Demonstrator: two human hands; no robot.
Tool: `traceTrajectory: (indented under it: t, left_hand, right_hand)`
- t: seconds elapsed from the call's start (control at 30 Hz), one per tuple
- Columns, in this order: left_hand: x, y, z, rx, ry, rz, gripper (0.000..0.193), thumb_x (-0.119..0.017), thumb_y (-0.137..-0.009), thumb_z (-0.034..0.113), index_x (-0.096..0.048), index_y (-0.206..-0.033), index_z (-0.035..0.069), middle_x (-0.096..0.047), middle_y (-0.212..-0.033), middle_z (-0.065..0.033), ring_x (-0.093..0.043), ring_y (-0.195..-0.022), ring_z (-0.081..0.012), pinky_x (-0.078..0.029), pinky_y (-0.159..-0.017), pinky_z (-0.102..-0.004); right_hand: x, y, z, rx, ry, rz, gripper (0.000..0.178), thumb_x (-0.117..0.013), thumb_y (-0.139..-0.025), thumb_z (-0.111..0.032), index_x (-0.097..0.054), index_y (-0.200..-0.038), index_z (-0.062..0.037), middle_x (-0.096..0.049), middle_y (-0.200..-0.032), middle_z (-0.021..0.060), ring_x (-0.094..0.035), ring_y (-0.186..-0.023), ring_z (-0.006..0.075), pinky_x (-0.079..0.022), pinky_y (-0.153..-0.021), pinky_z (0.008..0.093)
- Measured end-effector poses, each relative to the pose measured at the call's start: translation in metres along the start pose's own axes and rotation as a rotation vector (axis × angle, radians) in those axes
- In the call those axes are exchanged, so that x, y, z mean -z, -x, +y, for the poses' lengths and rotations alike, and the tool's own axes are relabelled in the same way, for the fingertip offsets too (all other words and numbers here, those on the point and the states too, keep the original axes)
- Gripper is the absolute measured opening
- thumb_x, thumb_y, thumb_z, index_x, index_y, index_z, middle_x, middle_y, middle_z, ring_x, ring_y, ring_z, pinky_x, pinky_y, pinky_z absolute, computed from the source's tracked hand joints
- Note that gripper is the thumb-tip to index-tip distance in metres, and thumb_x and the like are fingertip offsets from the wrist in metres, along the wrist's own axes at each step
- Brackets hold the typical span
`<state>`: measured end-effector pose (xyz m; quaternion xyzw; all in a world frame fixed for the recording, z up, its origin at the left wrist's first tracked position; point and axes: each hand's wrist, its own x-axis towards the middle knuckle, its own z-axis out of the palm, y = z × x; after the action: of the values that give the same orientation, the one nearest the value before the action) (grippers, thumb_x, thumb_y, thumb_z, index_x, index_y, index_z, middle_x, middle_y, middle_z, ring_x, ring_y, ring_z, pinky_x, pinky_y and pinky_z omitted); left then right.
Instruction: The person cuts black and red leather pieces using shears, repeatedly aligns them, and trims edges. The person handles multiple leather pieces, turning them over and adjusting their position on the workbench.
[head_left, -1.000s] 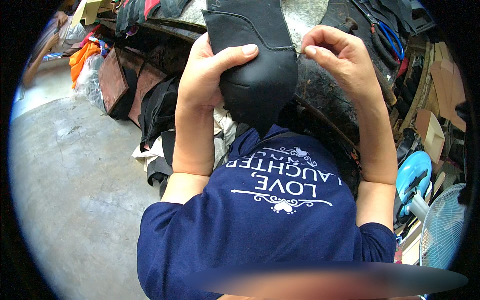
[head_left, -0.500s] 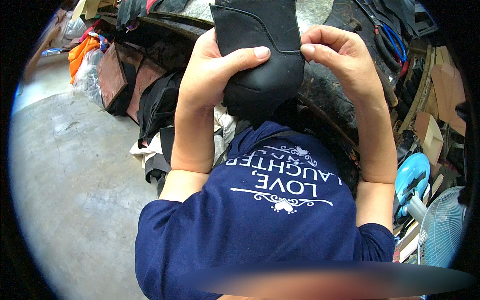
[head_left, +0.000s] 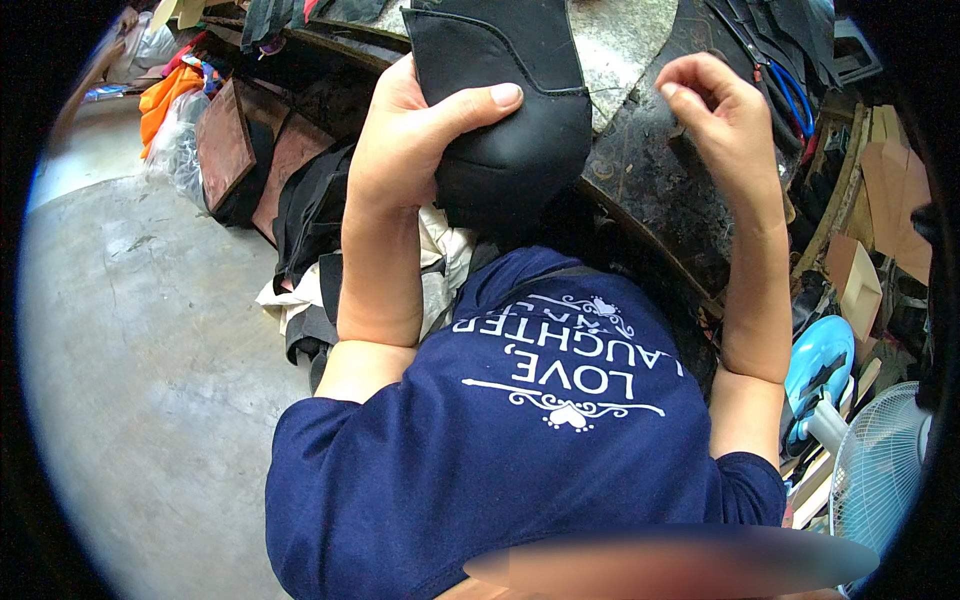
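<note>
My left hand [head_left: 405,135] grips a black leather shoe upper [head_left: 515,140] from its left side. The thumb lies across the front and the other fingers are hidden behind. A curved stitched seam crosses the upper and ends at its right edge. From that edge a thin dark thread [head_left: 606,92] stretches toward my right hand [head_left: 722,112]. That hand is held apart from the upper, over the dark worktable, with thumb and forefinger pinched together. The thread is too fine to follow all the way to the fingertips.
The dark worktable [head_left: 645,190] has a pale speckled slab [head_left: 625,45] on it. Blue-handled scissors [head_left: 788,95] lie at the far right. A fan [head_left: 880,460] stands at the lower right. Brown boards [head_left: 225,145], plastic bags [head_left: 178,140] and dark cloth [head_left: 310,215] are at the left.
My right hand has moved away from the upper's right edge, to the right, its fingers still pinched. The left hand and the upper have shifted slightly left.
</note>
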<state>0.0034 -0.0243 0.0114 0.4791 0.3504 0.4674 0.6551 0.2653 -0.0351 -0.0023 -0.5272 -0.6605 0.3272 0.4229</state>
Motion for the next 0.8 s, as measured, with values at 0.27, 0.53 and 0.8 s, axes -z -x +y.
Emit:
traceTrajectory:
  t: [0.27, 0.53, 0.8]
  left_hand:
    - [-0.009, -0.002, 0.001, 0.008, -0.025, -0.033, 0.025, -0.073, -0.076, 0.006, -0.065, -0.099, -0.001, -0.069, -0.088, -0.0076, -0.065, -0.073, -0.0126, -0.053, -0.068, -0.0254]
    - [-0.001, -0.002, -0.001, 0.065, 0.042, -0.044, 0.027, -0.073, -0.077, 0.007, -0.064, -0.100, -0.002, -0.068, -0.088, -0.0076, -0.065, -0.073, -0.0126, -0.054, -0.068, -0.0252]
    - [-0.001, -0.002, -0.003, 0.029, -0.033, -0.019, 0.029, -0.074, -0.076, 0.007, -0.064, -0.102, -0.002, -0.069, -0.089, -0.0082, -0.066, -0.075, -0.0133, -0.054, -0.068, -0.0254]
  right_hand:
    - [-0.010, 0.001, -0.022, 0.213, -0.022, -0.257, 0.028, -0.072, -0.083, -0.019, -0.068, -0.104, -0.0004, -0.064, -0.100, 0.0066, -0.057, -0.092, 0.0138, -0.042, -0.076, 0.0251]
    - [-0.016, -0.003, -0.020, 0.167, -0.146, -0.303, 0.015, -0.070, -0.085, -0.016, -0.069, -0.091, -0.0016, -0.062, -0.080, 0.0010, -0.055, -0.072, 0.0073, -0.042, -0.064, 0.0222]
    - [-0.004, -0.005, 0.002, -0.026, -0.038, -0.206, 0.014, -0.062, -0.089, -0.010, -0.068, -0.097, 0.0001, -0.063, -0.092, 0.0034, -0.056, -0.082, 0.0083, -0.043, -0.072, 0.0221]
